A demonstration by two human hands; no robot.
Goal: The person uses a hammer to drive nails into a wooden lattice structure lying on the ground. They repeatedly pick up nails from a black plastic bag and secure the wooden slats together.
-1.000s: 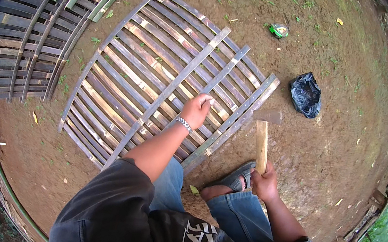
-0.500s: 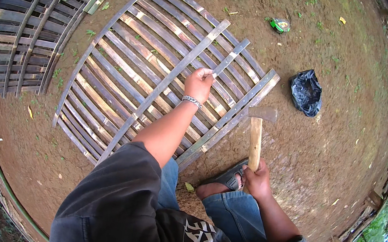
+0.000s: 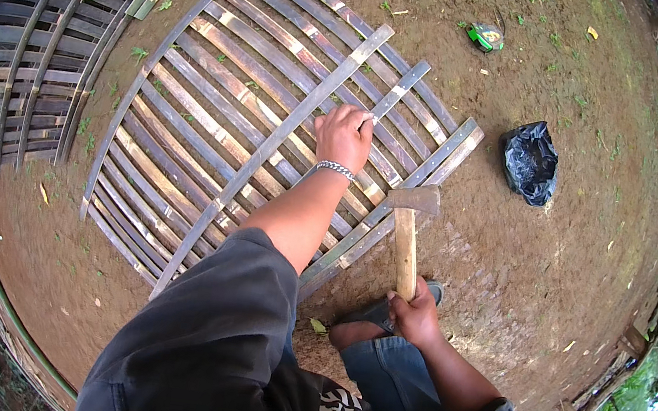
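A panel of split bamboo slats point(image 3: 217, 112) lies on the ground with cross strips over it. My left hand point(image 3: 342, 137) rests over a narrow bamboo strip point(image 3: 404, 86) laid across the slats. Its fingers are closed in a pinch; a small pale bit shows at the fingertips, too small to name. My right hand point(image 3: 416, 313) grips the wooden handle of a hatchet point(image 3: 405, 249). The hatchet's metal head overlaps the double strip point(image 3: 444, 154) at the panel's right edge in view; whether they touch I cannot tell.
A black plastic bag point(image 3: 531, 161) sits open on the dirt to the right. Beyond it lies a green and black tape measure point(image 3: 485, 36). Another bamboo panel point(image 3: 41, 59) is at the far left, with green strips on it. My sandalled foot point(image 3: 363, 326) is near the panel.
My right hand has brought the hatchet left, its head now at the panel's edge. My left hand has shifted slightly along the strip, and its fingers remain pinched.
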